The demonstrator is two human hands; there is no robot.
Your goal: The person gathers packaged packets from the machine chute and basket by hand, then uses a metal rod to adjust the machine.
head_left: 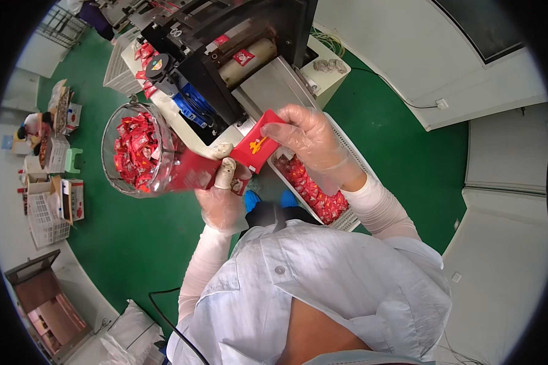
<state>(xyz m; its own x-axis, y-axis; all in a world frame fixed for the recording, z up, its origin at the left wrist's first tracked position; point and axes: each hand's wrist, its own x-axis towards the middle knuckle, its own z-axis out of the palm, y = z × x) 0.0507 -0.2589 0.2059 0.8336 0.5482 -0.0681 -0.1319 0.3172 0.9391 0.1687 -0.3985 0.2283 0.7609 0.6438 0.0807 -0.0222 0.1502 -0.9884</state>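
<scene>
In clear plastic gloves, both my hands meet in front of the machine. My right hand pinches a red packet with a yellow figure on it, thumb on top. The lower left end of this packet reaches the fingertips of my left hand, which have white coverings. My left hand is closed on another red packet, blurred, beside the round basket. A small red packet shows just under my left fingers; whether they hold it too I cannot tell.
A round see-through basket with many small red packets stands left. A white crate of red packets lies below my right arm. Ahead is a black machine with a roller. Cartons and a person are far left.
</scene>
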